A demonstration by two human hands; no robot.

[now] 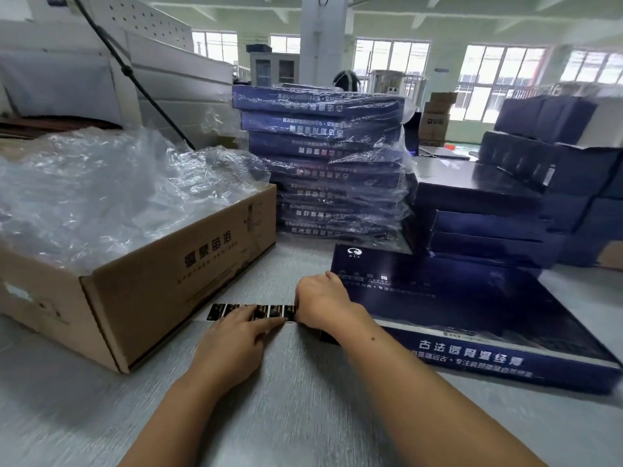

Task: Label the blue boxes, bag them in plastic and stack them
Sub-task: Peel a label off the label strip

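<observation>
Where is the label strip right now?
Head view, lower centre: the label strip lies on the table between the cardboard box and the flat blue box, the left hand pressing it, the right hand at its right end.

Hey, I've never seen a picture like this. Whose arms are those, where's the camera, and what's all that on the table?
There is no machine here: the one picture comes from a camera worn on a person's head, looking forward and down, so both arms are that person's own. The left hand presses flat fingers on a strip of labels lying on the table. The right hand curls down at the strip's end, probably picking at a label; its grip is hidden. Beside it lies a flat blue box, unbagged. Behind stands a stack of bagged boxes, with bare boxes to the right. On the left, a cardboard box holds plastic bags.
</observation>
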